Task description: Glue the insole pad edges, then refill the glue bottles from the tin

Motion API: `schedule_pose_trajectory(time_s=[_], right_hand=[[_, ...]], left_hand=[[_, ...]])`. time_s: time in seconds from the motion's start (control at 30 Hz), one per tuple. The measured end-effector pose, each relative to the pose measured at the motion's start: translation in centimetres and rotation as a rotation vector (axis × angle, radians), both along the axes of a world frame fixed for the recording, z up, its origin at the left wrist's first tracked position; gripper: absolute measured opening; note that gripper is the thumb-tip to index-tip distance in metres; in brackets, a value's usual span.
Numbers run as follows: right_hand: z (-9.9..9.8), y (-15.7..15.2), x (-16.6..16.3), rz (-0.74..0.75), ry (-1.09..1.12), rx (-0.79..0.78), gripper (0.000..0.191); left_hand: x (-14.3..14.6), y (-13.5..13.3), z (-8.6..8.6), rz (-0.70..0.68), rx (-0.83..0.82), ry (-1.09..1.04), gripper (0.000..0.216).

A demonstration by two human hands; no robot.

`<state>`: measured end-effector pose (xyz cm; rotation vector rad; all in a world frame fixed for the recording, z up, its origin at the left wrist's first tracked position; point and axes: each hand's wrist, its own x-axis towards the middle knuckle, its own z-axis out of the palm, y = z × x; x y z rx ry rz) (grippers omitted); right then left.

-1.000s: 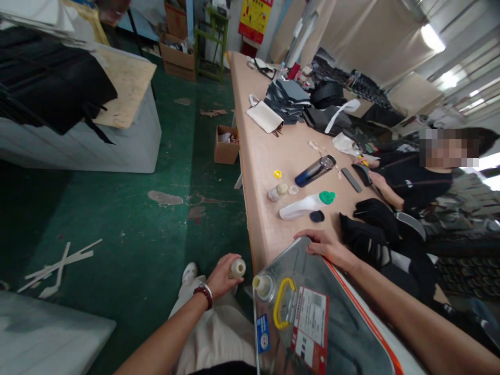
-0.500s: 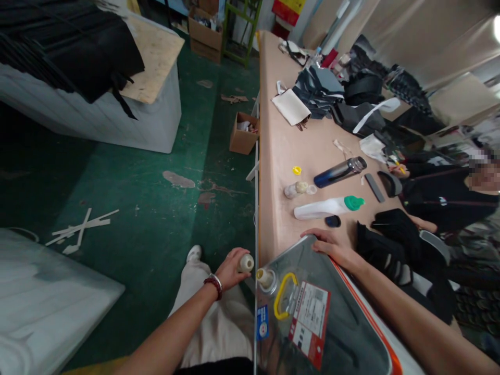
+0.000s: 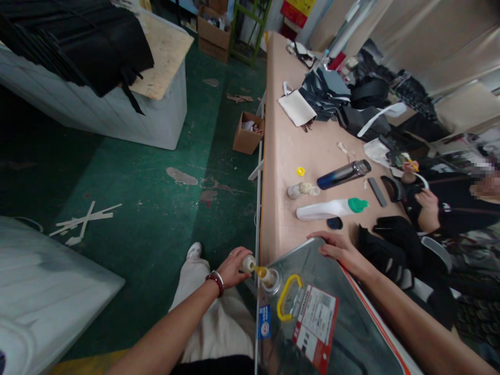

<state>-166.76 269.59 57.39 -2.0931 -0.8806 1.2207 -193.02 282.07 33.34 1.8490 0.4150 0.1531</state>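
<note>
A large square metal can (image 3: 344,323) with a yellow handle (image 3: 288,298) and a red label lies tilted on the near end of the long table (image 3: 281,156). My right hand (image 3: 340,250) presses flat on its far top edge. My left hand (image 3: 233,266) holds a small pale bottle (image 3: 247,263) just off the table's edge, its mouth against the can's spout (image 3: 269,277). A yellowish liquid shows between spout and bottle.
On the table lie a white bottle with a green cap (image 3: 332,208), a dark metal flask (image 3: 344,174), a small jar (image 3: 299,189), a yellow cap (image 3: 300,171) and black fabric pieces (image 3: 390,245). A seated person (image 3: 441,203) works at the right. A cardboard box (image 3: 247,135) stands on the green floor.
My left hand has brought the small bottle up against the can's spout, and liquid now shows there. The view has shifted slightly; the other person's hands have moved.
</note>
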Motion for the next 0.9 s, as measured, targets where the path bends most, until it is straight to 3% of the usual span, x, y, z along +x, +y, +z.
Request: schedule_pose_trajectory(time_s=[0.9], right_hand=[[0.9,-0.6,-0.9,-0.034,0.021,0.01,0.04]], left_hand=[[-0.2,-0.5,-2.1,0.01,0.009,0.029,0.066]])
